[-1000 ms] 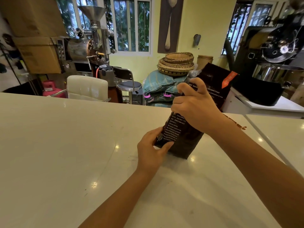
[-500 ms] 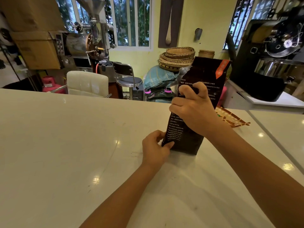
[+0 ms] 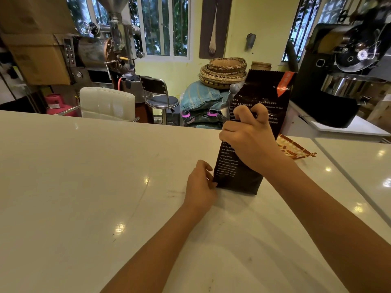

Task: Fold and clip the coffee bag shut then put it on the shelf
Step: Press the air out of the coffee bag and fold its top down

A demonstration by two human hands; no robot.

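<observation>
A tall dark coffee bag (image 3: pixel 262 96) with white print and an orange corner tag stands upright on the white counter (image 3: pixel 84 187). Its top is unfolded and stands straight up. My right hand (image 3: pixel 249 138) grips the bag around its middle from the front, fingers curled into its left edge. My left hand (image 3: pixel 200 185) pinches the bag's lower left corner at the counter. No clip or shelf is in sight.
A flat patterned orange-and-white packet (image 3: pixel 296 148) lies on the counter just right of the bag. Beyond the counter stand a white chair (image 3: pixel 106 103), a stool (image 3: pixel 161 100), coffee roasters (image 3: pixel 101 51), stacked baskets (image 3: pixel 224 71) and a black roaster (image 3: pixel 342 77) at right.
The bag has gone from tilted to upright and stands flat on the counter. My right hand has slid lower on it; my left hand stays at the bottom corner.
</observation>
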